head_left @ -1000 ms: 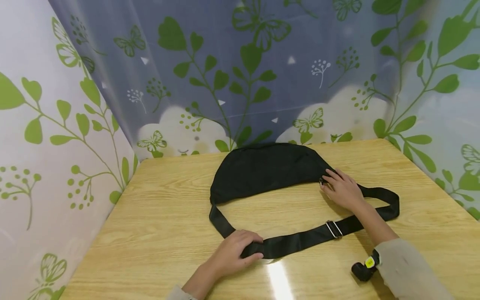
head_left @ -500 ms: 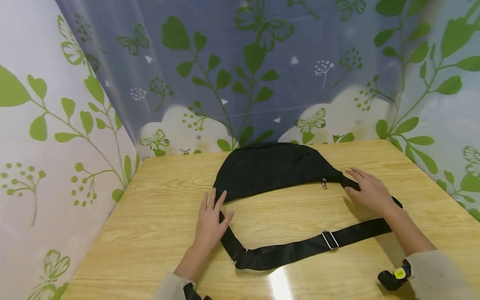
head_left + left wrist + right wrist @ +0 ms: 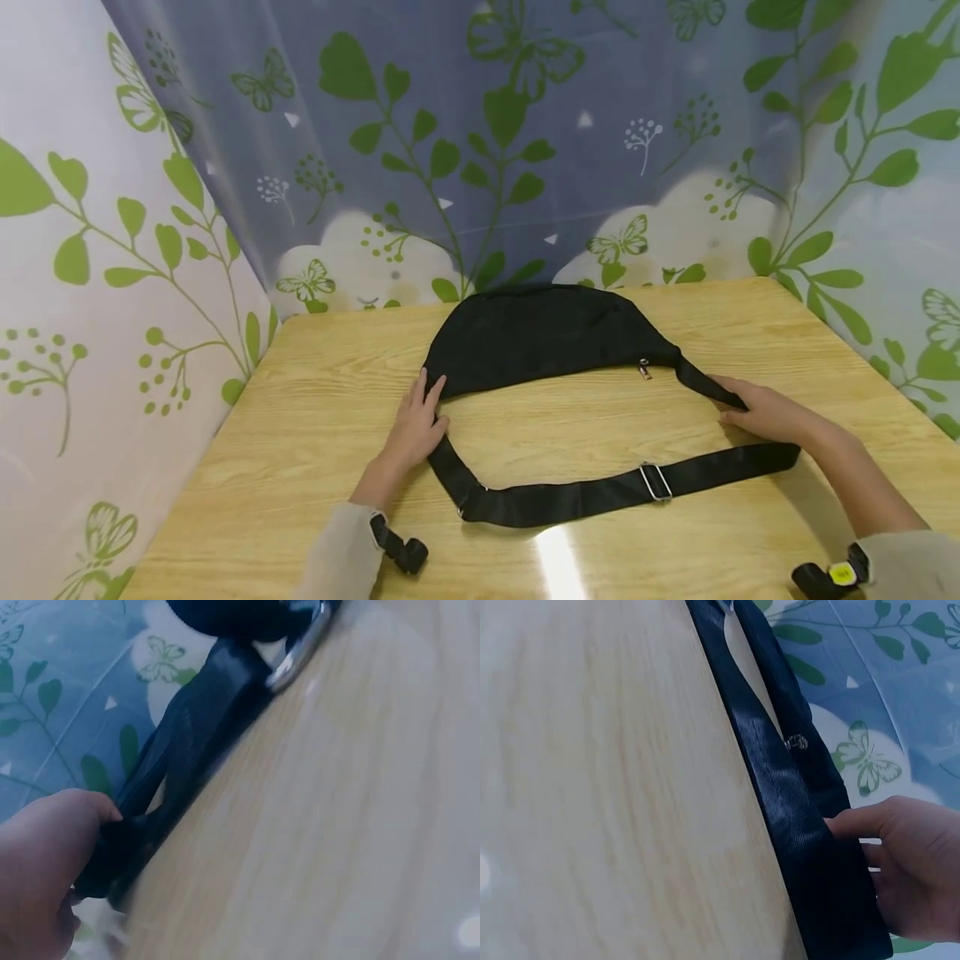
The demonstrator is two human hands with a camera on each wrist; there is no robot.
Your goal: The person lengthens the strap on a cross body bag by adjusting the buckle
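Note:
A black waist bag lies flat at the back of the table, its curved side toward the backdrop. Its black strap loops toward the front, with a metal slider on it. At the bag's lower left corner my left hand rests with fingers extended, the thumb beside the strap. My right hand pinches the strap's right part; in the right wrist view the thumb lies at the strap and the fingers are partly hidden behind it. A zipper pull hangs from the bag's lower right edge.
The wood-grain table ends at a blue backdrop printed with leaves and butterflies. White printed side panels stand left and right. A small black camera sits on the left wrist, another on the right.
The left hand has let go of the front strap and moved up to the bag's left corner. My right hand has moved from the bag's right end outward along the strap, drawing it straighter.

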